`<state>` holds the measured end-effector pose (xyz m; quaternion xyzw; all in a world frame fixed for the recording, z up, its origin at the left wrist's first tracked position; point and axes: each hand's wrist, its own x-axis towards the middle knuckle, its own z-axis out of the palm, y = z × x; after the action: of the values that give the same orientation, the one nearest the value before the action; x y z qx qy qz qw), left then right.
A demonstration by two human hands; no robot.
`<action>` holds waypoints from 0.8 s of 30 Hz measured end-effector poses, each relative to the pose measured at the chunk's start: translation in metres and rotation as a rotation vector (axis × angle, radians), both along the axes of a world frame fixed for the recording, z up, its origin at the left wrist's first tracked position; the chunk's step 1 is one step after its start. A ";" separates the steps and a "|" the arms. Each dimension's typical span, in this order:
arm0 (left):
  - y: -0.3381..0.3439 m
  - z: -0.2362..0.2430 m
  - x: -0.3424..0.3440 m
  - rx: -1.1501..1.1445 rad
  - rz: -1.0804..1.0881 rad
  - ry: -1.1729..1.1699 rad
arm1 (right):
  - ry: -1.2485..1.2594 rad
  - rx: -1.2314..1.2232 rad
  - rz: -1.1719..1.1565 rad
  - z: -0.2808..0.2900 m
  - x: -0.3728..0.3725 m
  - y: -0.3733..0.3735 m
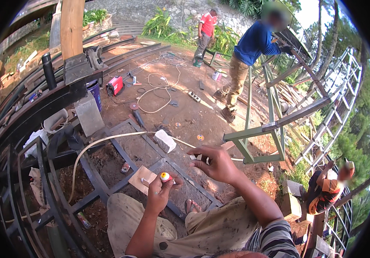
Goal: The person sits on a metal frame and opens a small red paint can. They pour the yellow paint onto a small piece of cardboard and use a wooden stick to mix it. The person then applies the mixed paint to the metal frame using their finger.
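In my left hand is a small bottle with a white shoulder and a yellow tip pointing up; the fingers are wrapped round its body. Off to the right and a little higher, my right hand is bent with thumb and fingers drawn together. Something small and pale shows at its fingertips, too small to name. Beside the left hand, a flat square of wood lies across the dark metal frame. My knees are bent on both sides of the hands, and a sandalled foot shows below them.
A pale hose crosses the frame near a white stone block. An angle grinder and a red machine lie farther off. A person in blue handles a green metal frame; another person sits at right.
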<state>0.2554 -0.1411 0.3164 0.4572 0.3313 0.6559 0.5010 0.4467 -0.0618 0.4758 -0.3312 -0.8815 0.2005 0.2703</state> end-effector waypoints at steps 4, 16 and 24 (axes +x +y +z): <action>-0.001 -0.005 0.000 -0.034 0.021 -0.021 | 0.013 0.009 -0.010 0.000 -0.001 -0.002; 0.000 0.003 0.001 0.045 -0.025 0.012 | 0.004 0.012 -0.013 0.000 0.005 0.002; -0.001 0.006 0.001 -0.026 -0.014 0.021 | -0.005 0.004 -0.011 -0.002 0.005 0.003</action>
<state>0.2569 -0.1419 0.3225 0.4598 0.3418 0.6430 0.5082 0.4515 -0.0590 0.4735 -0.3361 -0.8806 0.1967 0.2700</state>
